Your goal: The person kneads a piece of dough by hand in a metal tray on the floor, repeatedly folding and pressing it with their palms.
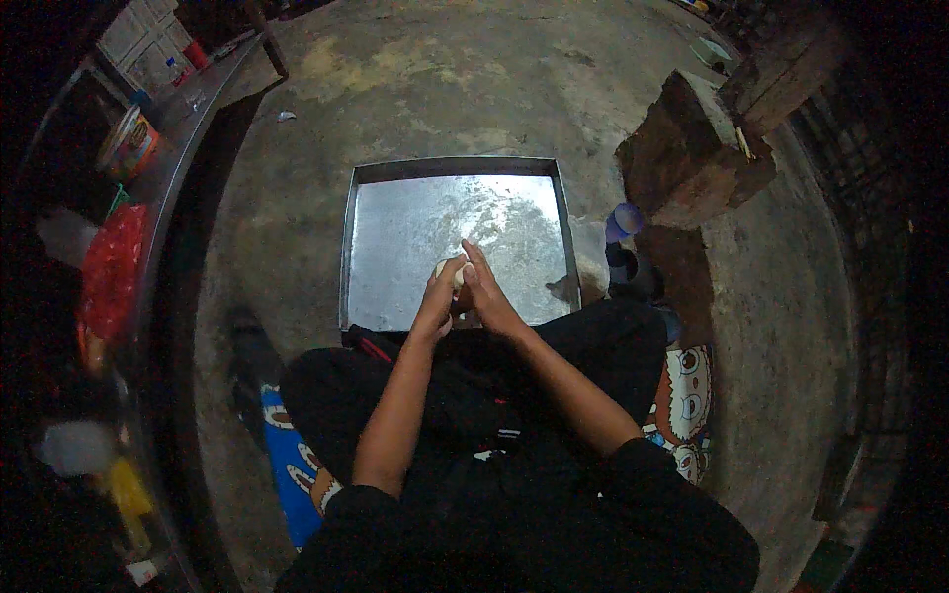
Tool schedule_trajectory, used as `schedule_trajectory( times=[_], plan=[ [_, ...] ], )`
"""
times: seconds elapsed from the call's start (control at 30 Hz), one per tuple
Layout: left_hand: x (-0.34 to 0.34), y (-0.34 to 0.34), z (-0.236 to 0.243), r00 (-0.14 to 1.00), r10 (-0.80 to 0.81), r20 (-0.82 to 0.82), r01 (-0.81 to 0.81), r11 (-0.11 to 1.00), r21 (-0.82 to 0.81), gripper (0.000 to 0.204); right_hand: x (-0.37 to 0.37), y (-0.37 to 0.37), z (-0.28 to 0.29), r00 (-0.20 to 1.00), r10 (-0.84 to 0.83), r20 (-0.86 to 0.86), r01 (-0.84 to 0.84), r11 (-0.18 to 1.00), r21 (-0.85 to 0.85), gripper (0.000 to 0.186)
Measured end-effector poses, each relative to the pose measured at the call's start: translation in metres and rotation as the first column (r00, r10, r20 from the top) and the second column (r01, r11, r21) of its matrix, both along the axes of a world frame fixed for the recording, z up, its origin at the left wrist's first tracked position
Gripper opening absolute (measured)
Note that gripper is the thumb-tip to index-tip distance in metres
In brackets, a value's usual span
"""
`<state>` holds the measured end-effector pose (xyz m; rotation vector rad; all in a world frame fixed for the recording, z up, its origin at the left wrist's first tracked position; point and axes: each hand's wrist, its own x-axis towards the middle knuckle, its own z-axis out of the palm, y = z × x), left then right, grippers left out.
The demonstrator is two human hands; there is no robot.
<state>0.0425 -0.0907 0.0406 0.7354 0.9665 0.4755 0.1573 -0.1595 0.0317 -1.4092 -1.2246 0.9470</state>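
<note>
A pale, dough-like lump [456,268] is pressed between my two palms; only part of it shows. My left hand [437,298] cups it from the left. From the right, my right hand [482,287] closes against it with its fingers stretched forward. Both hands are above the near half of a shallow rectangular metal tray [395,222], which lies on the floor in front of my crossed legs. The tray's surface is shiny, with wet-looking smears.
A rough wooden block [682,148] stands right of the tray, with a small purple cup [627,219] near its base. Along the left runs a dark bench [193,119], holding a plastic tub [129,141] and a red plastic bag [111,277]. I sit on a cartoon-patterned mat [689,385].
</note>
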Motion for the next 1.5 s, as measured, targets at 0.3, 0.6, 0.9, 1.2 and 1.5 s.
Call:
schedule_trajectory(
  times=[0.3, 0.6, 0.9, 1.2, 1.5],
  plan=[
    [0.005, -0.002, -0.003, 0.985, 0.114, 0.131, -0.117, 0.993, 0.014, 0.036, 0.003, 0.0, 0.02, 0.989, -0.067, 0.133, 0.067, 0.998, 0.005, 0.063],
    [-0.014, 0.02, -0.006, 0.929, 0.328, 0.169, -0.327, 0.944, -0.034, 0.039, 0.118, -0.039, 0.172, 0.807, -0.583, -0.091, 0.558, 0.703, 0.441, 0.03],
    [-0.007, 0.015, 0.01, 0.952, 0.29, 0.103, -0.296, 0.954, 0.051, 0.038, 0.335, -0.256, 0.29, 0.29, -0.821, -0.491, 0.932, 0.125, 0.341, 0.026],
    [-0.015, 0.017, -0.006, 0.954, 0.296, 0.053, -0.299, 0.951, 0.08, 0.041, 0.348, -0.273, 0.282, 0.275, -0.866, -0.417, 0.932, 0.135, 0.335, 0.025],
    [-0.017, 0.011, -0.01, 0.953, 0.287, 0.094, -0.295, 0.952, 0.084, 0.036, 0.351, -0.286, 0.28, 0.263, -0.89, -0.373, 0.934, 0.137, 0.33, 0.024]
  ],
)
